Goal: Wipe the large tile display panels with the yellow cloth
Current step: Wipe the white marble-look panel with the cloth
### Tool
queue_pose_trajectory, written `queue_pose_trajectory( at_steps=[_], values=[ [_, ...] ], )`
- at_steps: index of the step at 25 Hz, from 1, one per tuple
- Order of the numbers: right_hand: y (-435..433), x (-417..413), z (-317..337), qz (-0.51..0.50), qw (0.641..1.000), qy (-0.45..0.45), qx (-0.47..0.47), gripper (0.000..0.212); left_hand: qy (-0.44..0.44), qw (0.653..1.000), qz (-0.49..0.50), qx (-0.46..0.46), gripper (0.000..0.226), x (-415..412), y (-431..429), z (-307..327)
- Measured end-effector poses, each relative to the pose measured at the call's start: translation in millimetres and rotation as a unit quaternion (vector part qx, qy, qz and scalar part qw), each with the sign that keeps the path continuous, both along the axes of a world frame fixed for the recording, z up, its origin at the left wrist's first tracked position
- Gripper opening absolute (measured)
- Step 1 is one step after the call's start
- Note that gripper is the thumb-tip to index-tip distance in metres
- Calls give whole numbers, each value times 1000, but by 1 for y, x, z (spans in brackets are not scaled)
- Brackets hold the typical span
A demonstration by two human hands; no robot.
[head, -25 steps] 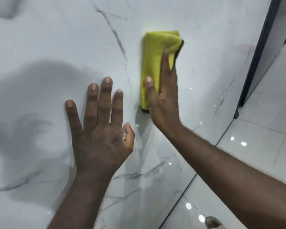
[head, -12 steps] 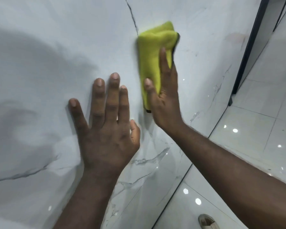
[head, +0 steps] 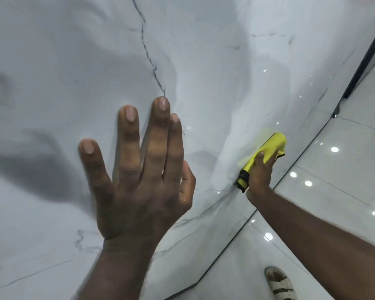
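Observation:
A large glossy white marble-look tile panel (head: 214,61) with dark veins fills most of the view. My left hand (head: 139,180) rests flat against it, fingers straight and spread. My right hand (head: 260,171) presses a folded yellow cloth (head: 268,148) with a dark edge against the panel's lower right part, close to the bottom edge. The hand covers the cloth's middle; its far end sticks out past the fingers.
A shiny white tiled floor (head: 333,169) lies to the right, below the panel's dark bottom edge. A black frame strip (head: 364,59) runs up at the far right. My sandalled foot (head: 279,282) stands on the floor at the bottom.
My right hand has swept the cloth down the panel, from beside my left hand's fingertips to near the bottom edge. My left hand stays flat on the panel; the camera has moved closer.

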State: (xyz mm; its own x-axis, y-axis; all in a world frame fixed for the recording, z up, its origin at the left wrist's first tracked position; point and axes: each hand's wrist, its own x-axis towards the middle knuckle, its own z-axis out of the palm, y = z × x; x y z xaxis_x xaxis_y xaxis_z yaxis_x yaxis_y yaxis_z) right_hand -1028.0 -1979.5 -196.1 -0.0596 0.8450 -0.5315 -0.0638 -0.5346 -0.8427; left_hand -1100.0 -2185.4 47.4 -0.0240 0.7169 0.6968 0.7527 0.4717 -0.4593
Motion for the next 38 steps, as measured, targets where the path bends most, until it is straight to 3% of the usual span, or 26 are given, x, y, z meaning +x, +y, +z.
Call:
queue_pose_trajectory(
  at_steps=[5, 9, 15, 19, 25, 28, 31, 34, 38],
  values=[
    [-20, 3, 80, -9, 995, 70, 71, 69, 96, 995, 29, 13, 76, 9, -4, 14],
    [-65, 2, 186, 5, 965, 84, 247, 65, -15, 997, -70, 3, 62, 13, -33, 34],
    [-183, -8, 315, 60, 832, 95, 544, 70, 17, 997, -4, 81, 61, 2, -146, 73],
    [-235, -20, 336, 67, 782, 65, 616, 70, 13, 997, -1, 72, 66, -11, -188, 77],
    [-223, -23, 321, 62, 772, 32, 632, 69, 23, 996, -6, 87, 65, -15, -185, 72],
    [-191, -22, 282, 32, 819, 40, 571, 68, 20, 998, -30, 61, 61, -12, -160, 57],
    [-150, -18, 212, -6, 909, 37, 415, 65, 32, 998, -48, -6, 56, -9, -134, 33],
    [-118, -11, 112, -22, 976, 13, 218, 63, 102, 995, 7, -16, 61, -13, -125, 14],
    [-114, -4, 27, 4, 1000, 17, 9, 66, 132, 991, 18, -2, 65, -13, -126, 13]
  ],
)
